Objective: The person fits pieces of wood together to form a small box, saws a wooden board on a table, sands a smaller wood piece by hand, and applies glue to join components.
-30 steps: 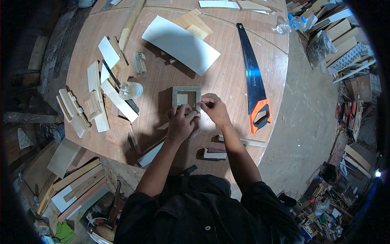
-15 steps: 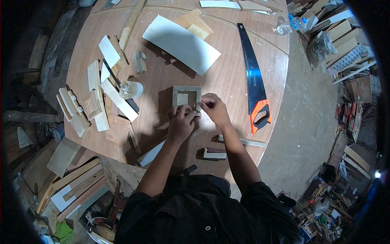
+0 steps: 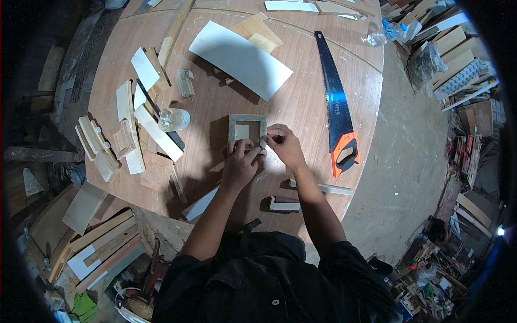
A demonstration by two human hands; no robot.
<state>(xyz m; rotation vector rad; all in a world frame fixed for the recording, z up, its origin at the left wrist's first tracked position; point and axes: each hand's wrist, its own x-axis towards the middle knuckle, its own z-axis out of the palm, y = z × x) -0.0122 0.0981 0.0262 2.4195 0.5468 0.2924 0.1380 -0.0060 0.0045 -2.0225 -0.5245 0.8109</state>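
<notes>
Hardly anything has shifted: your left hand point(image 3: 240, 161) still presses flat, fingers spread, on the near edge of the small square grey wooden frame point(image 3: 247, 129) on the round brown plywood tabletop point(image 3: 301, 102). Your right hand point(image 3: 284, 146) stays pinched at its near right corner; what it grips is hidden. So the corner work continues.

1. The table point(image 3: 301, 107) is reddish-brown plywood, smooth with a dull sheen.
2. The small square frame point(image 3: 247, 129) looks like pale, greyish raw wood, matt and unfinished.
3. The hand saw point(image 3: 333, 97) has a dark metal blade and an orange and black plastic handle, slightly glossy.
4. The white sheet point(image 3: 240, 59) is flat, smooth and matt.
5. The offcuts point(image 3: 132, 134) at the left are light, bare wood.
6. The bottle point(image 3: 173, 119) is clear, shiny plastic.
7. The floor point(image 3: 409, 161) is rough grey concrete.
</notes>
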